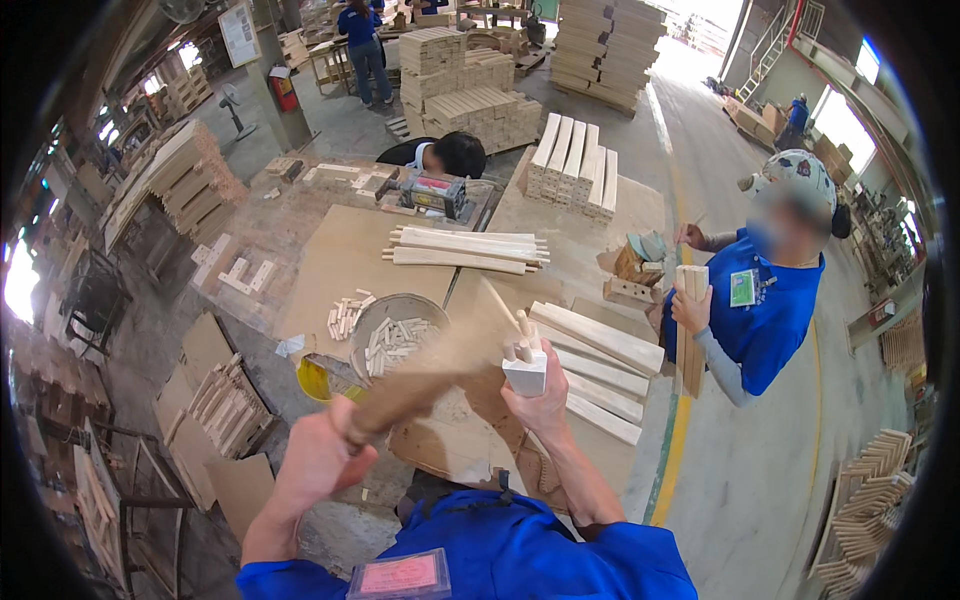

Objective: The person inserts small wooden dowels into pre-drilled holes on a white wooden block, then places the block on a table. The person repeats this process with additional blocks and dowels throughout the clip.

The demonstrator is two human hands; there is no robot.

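My left hand (318,452) is closed around a brown wooden mallet (410,393), smeared by motion; its far end reaches toward the dowels. My right hand (541,398) grips a pale wooden rail (526,376) near its squared end. Several short dowels (522,345) stick up from that end. The rest of the rail is hidden by my hand and arm. Left of the rail, a round metal bowl (357,334) holds loose dowels (398,345), and more dowels (346,314) lie in a pile beside it on the cardboard-topped table (335,235).
Pale rails (590,350) lie at the right; dowelled rails (465,250) lie beyond the bowl. A stack of rails (575,165) stands farther back. A yellow container (314,378) sits left of the bowl. One co-worker (775,290) stands at right holding wood; another person's head (458,156) shows behind the table.
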